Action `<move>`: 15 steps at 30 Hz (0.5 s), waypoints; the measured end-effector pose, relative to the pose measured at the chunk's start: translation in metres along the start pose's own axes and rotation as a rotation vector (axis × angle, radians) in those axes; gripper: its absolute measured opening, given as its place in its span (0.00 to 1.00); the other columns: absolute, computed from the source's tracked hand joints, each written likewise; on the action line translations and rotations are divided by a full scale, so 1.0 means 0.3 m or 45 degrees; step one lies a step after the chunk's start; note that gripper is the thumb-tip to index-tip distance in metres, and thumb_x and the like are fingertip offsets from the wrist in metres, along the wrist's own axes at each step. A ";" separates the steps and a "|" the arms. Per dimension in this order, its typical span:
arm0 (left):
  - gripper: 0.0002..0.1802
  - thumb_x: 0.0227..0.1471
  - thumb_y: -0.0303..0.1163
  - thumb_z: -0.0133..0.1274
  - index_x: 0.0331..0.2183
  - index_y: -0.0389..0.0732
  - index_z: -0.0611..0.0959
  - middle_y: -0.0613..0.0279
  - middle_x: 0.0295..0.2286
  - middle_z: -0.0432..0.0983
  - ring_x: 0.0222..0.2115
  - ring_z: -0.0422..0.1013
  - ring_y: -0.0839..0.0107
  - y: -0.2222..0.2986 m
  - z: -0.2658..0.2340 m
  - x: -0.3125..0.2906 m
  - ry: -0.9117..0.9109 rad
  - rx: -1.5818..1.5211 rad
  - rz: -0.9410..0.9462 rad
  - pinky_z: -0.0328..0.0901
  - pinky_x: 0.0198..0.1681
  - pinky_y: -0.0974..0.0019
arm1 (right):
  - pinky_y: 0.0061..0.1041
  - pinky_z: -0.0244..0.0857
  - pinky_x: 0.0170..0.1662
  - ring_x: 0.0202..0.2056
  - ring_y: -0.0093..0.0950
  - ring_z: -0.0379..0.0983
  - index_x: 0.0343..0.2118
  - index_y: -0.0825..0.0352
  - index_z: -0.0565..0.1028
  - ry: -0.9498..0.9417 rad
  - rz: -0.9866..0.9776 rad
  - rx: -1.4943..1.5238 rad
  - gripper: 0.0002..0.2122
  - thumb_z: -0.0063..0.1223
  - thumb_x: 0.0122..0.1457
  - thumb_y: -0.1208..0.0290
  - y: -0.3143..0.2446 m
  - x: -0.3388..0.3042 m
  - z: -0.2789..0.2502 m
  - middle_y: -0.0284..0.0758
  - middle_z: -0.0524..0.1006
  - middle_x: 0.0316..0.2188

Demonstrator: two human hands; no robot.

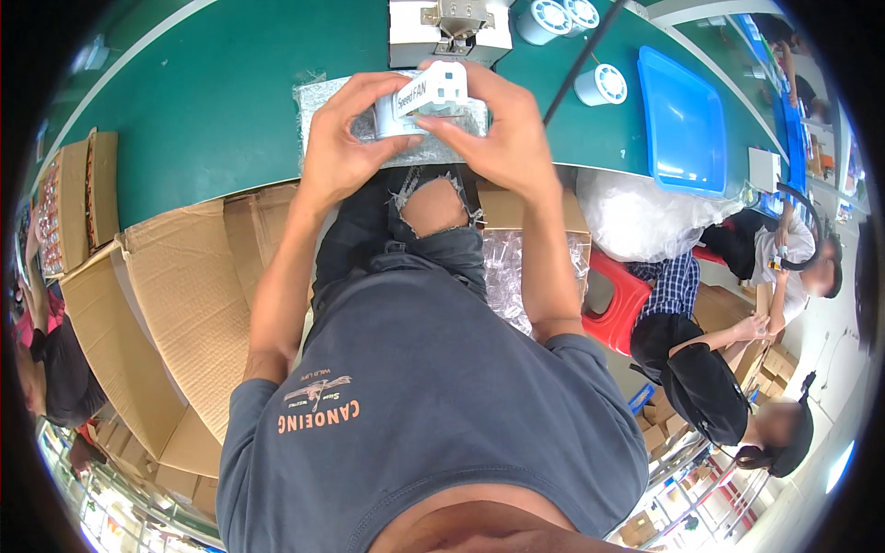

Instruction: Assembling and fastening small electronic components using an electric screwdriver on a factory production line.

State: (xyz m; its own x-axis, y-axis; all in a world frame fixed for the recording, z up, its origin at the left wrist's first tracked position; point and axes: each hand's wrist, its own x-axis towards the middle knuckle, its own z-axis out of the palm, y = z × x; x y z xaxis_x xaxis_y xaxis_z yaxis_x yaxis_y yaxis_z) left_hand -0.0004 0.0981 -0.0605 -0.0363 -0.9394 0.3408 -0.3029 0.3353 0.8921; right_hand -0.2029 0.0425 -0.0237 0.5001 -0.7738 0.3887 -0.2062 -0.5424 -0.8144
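Both hands meet over the near edge of the green table (212, 101), around a small white and pale-blue box (392, 115) with dark print and cut-outs in its white end piece. My left hand (346, 138) grips its left side, with the thumb along the near edge. My right hand (502, 124) holds the other side, fingers behind and thumb in front. Palms and fingers hide part of the box. Beneath lies a crinkled clear plastic sheet (313, 106) on the tabletop. Just beyond the hands stands a white unit with a metal fixture (458, 23).
White round spool-like pieces (601, 85) stand to the right, near a blue tray (682, 120). A dark rod (585, 60) slants between. Large cardboard flaps (175, 267) rise at left. Below the table are a carton of clear packets (509, 267) and a red stool (613, 300). Co-workers sit right.
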 end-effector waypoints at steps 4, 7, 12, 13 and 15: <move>0.34 0.35 0.22 0.73 0.49 0.37 0.83 0.53 0.47 0.80 0.49 0.76 0.59 0.023 0.013 0.005 0.046 0.091 -0.053 0.68 0.55 0.62 | 0.34 0.70 0.56 0.56 0.34 0.70 0.55 0.72 0.70 0.585 -0.377 0.298 0.27 0.52 0.47 0.80 -0.003 0.078 -0.083 0.41 0.69 0.54; 0.33 0.37 0.21 0.72 0.50 0.35 0.82 0.52 0.50 0.78 0.51 0.74 0.60 -0.031 0.039 -0.017 0.089 -0.118 -0.104 0.67 0.56 0.62 | 0.45 0.52 0.68 0.67 0.37 0.56 0.63 0.71 0.61 0.854 -0.458 0.126 0.31 0.63 0.58 0.72 -0.055 0.281 -0.112 0.43 0.63 0.63; 0.33 0.40 0.22 0.71 0.51 0.34 0.81 0.53 0.51 0.77 0.54 0.72 0.62 -0.026 0.023 -0.035 0.073 -0.062 -0.090 0.63 0.60 0.62 | 0.36 0.61 0.62 0.59 0.41 0.71 0.67 0.74 0.61 1.071 -0.549 -0.236 0.36 0.64 0.60 0.62 -0.148 0.665 -0.226 0.53 0.74 0.57; 0.33 0.40 0.22 0.71 0.51 0.34 0.81 0.53 0.52 0.77 0.54 0.72 0.63 -0.038 0.025 -0.035 0.062 -0.116 -0.124 0.63 0.60 0.62 | 0.34 0.65 0.57 0.50 0.34 0.76 0.63 0.73 0.65 0.699 -0.159 -0.071 0.30 0.62 0.61 0.65 -0.167 0.656 -0.288 0.45 0.79 0.49; 0.34 0.39 0.22 0.71 0.52 0.34 0.80 0.54 0.52 0.77 0.53 0.72 0.64 -0.054 0.040 -0.022 0.038 -0.155 -0.103 0.63 0.59 0.63 | 0.32 0.66 0.54 0.47 0.31 0.75 0.61 0.73 0.67 0.629 -0.319 0.070 0.27 0.62 0.62 0.66 -0.029 0.725 -0.351 0.41 0.79 0.46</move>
State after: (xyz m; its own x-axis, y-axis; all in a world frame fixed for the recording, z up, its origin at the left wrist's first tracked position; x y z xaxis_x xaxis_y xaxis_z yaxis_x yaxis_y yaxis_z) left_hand -0.0067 0.0980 -0.0809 0.0127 -0.9619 0.2733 -0.1856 0.2663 0.9459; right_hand -0.1808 -0.1556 0.1133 0.0714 -0.6918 0.7185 -0.0813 -0.7220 -0.6871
